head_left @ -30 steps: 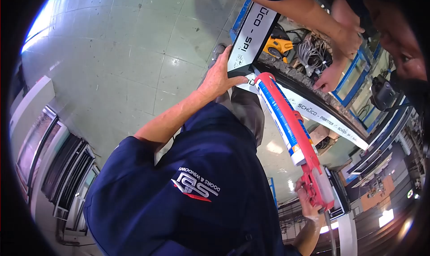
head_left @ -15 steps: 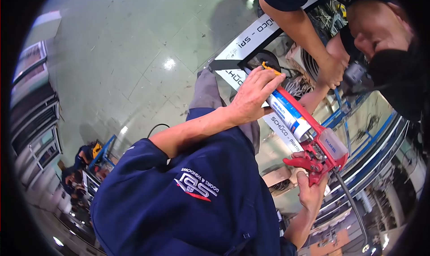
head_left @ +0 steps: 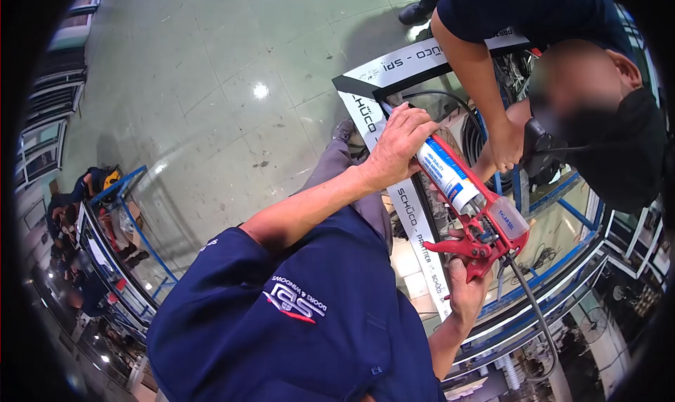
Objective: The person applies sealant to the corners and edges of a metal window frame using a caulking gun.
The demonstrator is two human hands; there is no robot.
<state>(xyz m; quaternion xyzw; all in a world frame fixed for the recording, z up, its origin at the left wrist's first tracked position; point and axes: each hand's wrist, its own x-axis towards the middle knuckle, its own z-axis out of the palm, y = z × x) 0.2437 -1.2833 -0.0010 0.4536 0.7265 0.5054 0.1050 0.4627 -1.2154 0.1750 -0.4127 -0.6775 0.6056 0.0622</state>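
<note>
My left hand point(head_left: 399, 145) is wrapped round the front end of a red caulking gun point(head_left: 503, 233) that holds a white and blue cartridge point(head_left: 448, 177). At the gun's rear, my right hand point(head_left: 467, 293) grips the handle by the red trigger. The nozzle end, partly hidden by my left fingers, lies at the inner corner of a black frame point(head_left: 380, 91) with white, lettered protective film. A co-worker's hand point(head_left: 505, 145) is beyond the gun, over the frame's inside.
A co-worker in a dark cap point(head_left: 612, 149) leans in from the upper right. Blue metal stands point(head_left: 555, 195) are under and beside the frame. A black shoe point(head_left: 415, 13) is on the tiled floor point(head_left: 232, 107). More people point(head_left: 74, 191) and window frames are at the far left.
The gun's front has come to the frame corner, and the orange piece by my left fingers no longer shows. The view has shifted. The co-worker's hand and head appear lower.
</note>
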